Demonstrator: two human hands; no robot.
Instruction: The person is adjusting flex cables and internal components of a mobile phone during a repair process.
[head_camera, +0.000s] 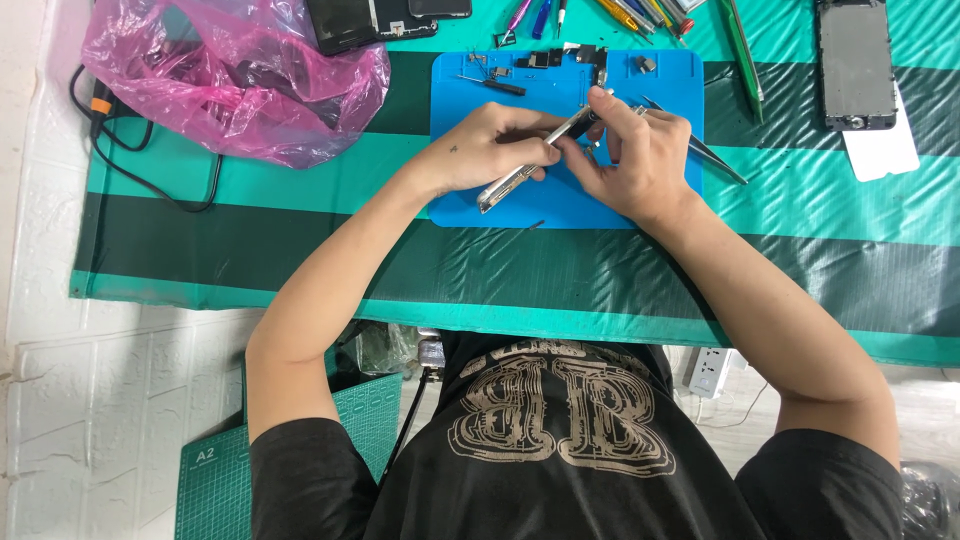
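Note:
My left hand (490, 145) grips a silver phone frame (505, 185), held on edge and tilted over a blue work mat (470, 85). My right hand (635, 150) pinches the upper end of the same frame and also holds thin metal tweezers (715, 158) whose tips stick out to the right. Small dark phone parts (545, 60) and screws lie along the far edge of the mat.
A pink plastic bag (235, 75) lies at the far left beside a black cable (150, 180). A bare phone chassis (855, 65) rests at the far right on white paper. Screwdrivers and pens (640, 12) lie at the back. A green cutting mat (215, 480) sits below the table.

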